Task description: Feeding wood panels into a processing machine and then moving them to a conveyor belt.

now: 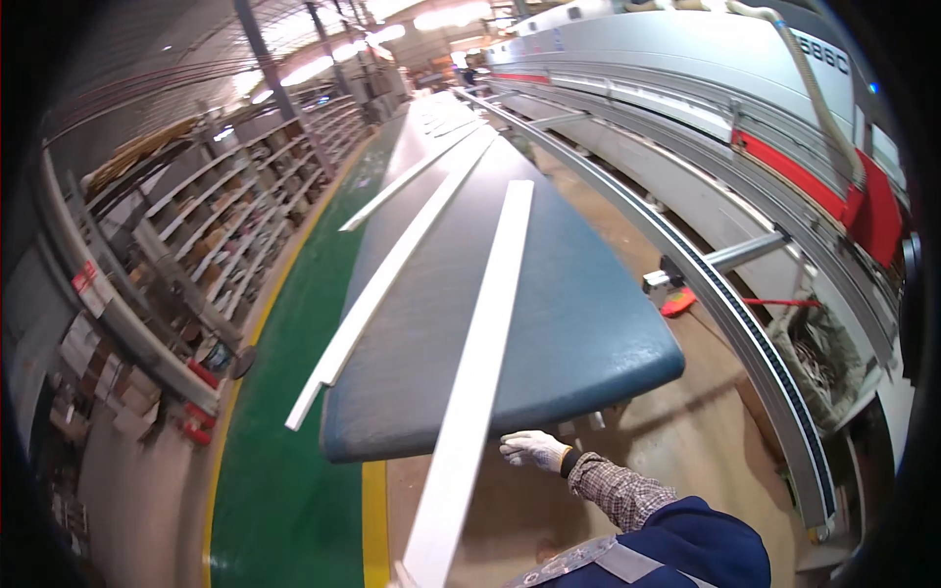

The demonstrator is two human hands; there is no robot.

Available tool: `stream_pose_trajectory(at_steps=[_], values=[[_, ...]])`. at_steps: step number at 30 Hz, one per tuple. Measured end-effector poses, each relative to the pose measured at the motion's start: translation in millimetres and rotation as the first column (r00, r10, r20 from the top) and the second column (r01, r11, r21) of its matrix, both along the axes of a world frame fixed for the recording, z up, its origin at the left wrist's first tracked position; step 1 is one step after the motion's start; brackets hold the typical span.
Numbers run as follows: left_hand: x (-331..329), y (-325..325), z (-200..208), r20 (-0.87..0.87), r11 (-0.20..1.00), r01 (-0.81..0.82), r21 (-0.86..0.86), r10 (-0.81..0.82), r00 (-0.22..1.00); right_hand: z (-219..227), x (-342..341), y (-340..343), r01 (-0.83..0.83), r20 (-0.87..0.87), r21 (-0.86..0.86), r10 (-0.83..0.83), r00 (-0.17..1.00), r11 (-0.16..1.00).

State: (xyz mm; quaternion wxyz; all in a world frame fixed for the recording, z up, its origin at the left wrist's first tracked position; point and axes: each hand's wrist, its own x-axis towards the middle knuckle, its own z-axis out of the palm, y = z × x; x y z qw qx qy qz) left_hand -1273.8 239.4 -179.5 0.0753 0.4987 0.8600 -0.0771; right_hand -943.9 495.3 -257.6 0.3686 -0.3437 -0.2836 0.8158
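Observation:
A long white strip-like board point(477, 363) lies lengthwise on the grey-blue belt table point(578, 294), its near end jutting past the rounded table end toward me. At the lower edge, gloved fingers of my left hand point(400, 576) are closed on the left side of that board; most of the hand is out of the picture. My right hand point(534, 450), in a white knitted glove with a dark cuff, hovers beside the board's right edge by the table end. Its fingers are stretched out, with nothing visible in them.
More white strips point(402, 260) lie along the left of the table, one overhanging its edge. A metal rail point(706, 265) and a large white machine point(676, 69) run along the right. Shelving point(245, 201) stands at left beyond a green floor lane point(284, 470).

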Motion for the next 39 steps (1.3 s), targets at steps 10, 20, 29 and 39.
stream_pose_trajectory(at_steps=[10,20,29,39], values=[[114.3,301.8,-7.9,-0.047,0.967,0.098,0.233,-0.09,0.995,-83.7,182.1,-274.9,0.594,0.209,-0.348,-0.557,0.804,0.726],[451.7,116.3,-15.2,0.18,0.373,0.662,0.65,-0.922,0.343,-89.3,278.9,-548.5,0.943,0.006,-0.302,-0.989,0.149,0.14],[733.1,-122.1,0.9,0.007,-0.109,0.677,0.728,-0.986,-0.166,-129.1,328.5,-832.0,0.934,0.007,-0.226,-0.959,-0.283,-0.277],[848.5,-170.9,1.9,0.287,0.243,0.631,0.737,-0.957,0.033,-134.6,362.6,-977.4,0.713,0.047,-0.342,-0.769,-0.637,-0.612]])
